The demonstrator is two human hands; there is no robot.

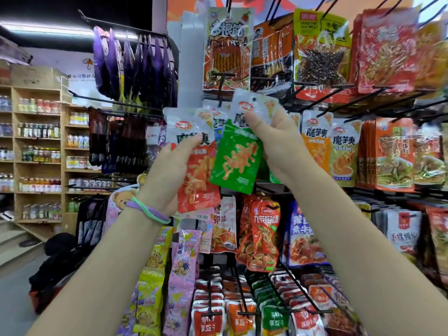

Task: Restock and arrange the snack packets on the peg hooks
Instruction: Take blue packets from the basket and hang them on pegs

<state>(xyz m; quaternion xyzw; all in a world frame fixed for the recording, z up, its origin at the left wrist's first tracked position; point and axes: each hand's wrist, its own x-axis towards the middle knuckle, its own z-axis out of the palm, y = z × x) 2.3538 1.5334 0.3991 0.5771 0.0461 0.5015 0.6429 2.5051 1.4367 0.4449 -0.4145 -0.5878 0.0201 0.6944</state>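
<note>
My left hand (167, 170) grips a red-and-white snack packet (196, 166) by its left side, thumb across the front. My right hand (274, 146) pinches a green-and-white snack packet (236, 161) near its top, its hang hole just below the tip of a black peg hook (221, 87). Both packets are raised in front of the rack, overlapping slightly. Behind them a blue packet (218, 122) hangs partly hidden.
Peg hooks (322, 98) stick out toward me across the rack, loaded with orange, yellow and red packets (344, 151). Lower rows hold more packets (264, 229). Wooden shelves (38, 146) of bottles stand at the left. A dark bag (55, 270) lies on the floor.
</note>
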